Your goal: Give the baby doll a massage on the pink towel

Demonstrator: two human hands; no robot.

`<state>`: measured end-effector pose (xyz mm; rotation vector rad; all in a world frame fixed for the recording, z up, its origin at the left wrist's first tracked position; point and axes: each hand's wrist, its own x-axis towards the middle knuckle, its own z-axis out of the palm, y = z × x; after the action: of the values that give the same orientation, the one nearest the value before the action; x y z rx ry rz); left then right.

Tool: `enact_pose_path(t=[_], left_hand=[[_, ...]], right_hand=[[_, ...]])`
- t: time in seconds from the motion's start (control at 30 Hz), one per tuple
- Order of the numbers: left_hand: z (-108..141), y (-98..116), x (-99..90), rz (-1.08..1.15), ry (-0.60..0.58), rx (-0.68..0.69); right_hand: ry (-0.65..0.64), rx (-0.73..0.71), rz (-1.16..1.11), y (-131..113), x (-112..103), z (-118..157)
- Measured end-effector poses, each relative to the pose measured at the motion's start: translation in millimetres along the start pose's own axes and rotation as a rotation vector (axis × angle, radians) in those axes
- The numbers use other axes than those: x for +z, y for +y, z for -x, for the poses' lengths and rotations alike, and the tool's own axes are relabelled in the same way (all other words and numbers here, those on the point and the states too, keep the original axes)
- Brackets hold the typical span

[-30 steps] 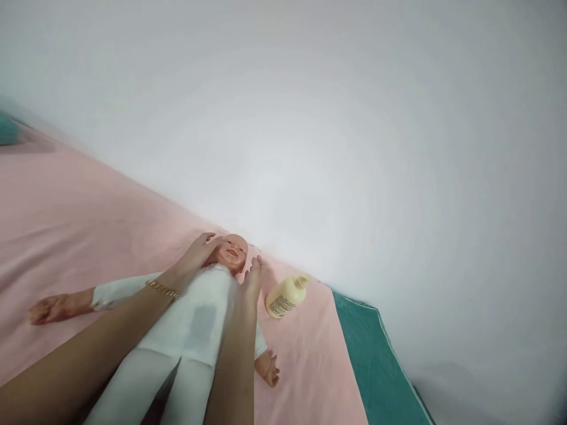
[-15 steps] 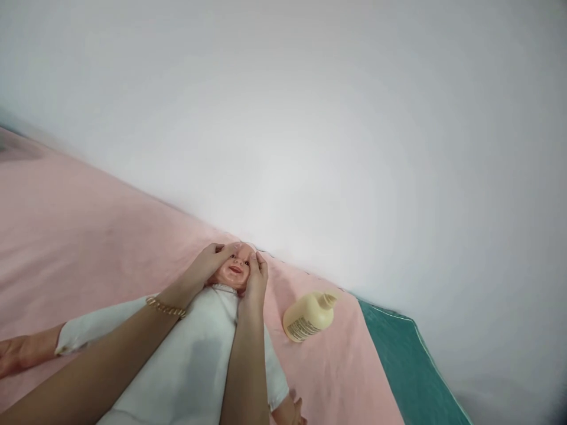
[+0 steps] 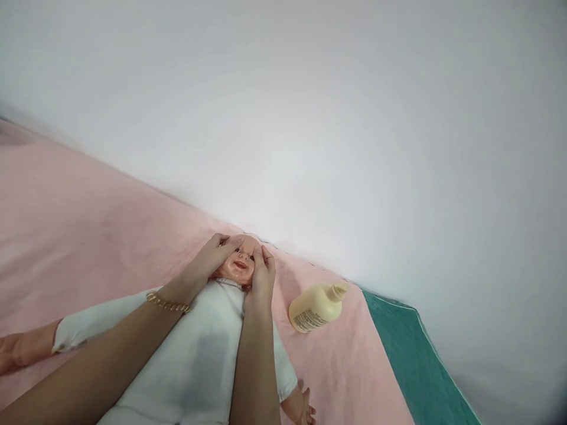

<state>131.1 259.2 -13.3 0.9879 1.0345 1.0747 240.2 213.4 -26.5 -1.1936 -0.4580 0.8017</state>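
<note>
A baby doll [image 3: 212, 348] in a white long-sleeved suit lies on its back, its bald head [image 3: 240, 267] at the far end. My left hand [image 3: 217, 257] cups one side of that head, the thumb lying on the forehead. On the other side my right hand [image 3: 264, 268] is wrapped round the head, its thumb near the doll's eye and brow. Both hands touch the head; some fingers are hidden at its sides. Beyond my right forearm stands a pale yellow bottle [image 3: 315, 307] with printed text and a spout-like top.
A pink sheet [image 3: 110, 236] lies under the doll and bottle. To the right shows a green cloth or mat [image 3: 416, 348] with a light edge. Close behind the doll's head rises a plain pale wall [image 3: 283, 118].
Doll, hands and bottle appear slightly higher and farther right as the view shifts. Both hands stay on the doll's head, with the thumbs a little changed in position.
</note>
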Motion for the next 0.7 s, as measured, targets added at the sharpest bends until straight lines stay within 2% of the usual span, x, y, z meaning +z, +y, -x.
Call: enact_pose_path(t=[0.2, 0.37, 0.57, 0.7], left_hand=[[0.9, 1.4, 2.1, 0.014, 0.007, -0.021], [2.8, 4.8, 1.8, 0.043, -0.046, 0.027], [6.5, 7.8, 2.5, 0.157, -0.111, 0.042], [15.9, 17.8, 1.0, 0.094, -0.104, -0.003]], right_hand=[[-0.002, 0.021, -0.033, -5.7, -1.7, 2.7], [-0.003, 0.072, -0.095, -8.4, -2.1, 5.5], [-0.013, 0.001, -0.067, -7.5, -0.5, 6.8], [-0.056, -0.011, -0.002, -3.5, -1.6, 6.2]])
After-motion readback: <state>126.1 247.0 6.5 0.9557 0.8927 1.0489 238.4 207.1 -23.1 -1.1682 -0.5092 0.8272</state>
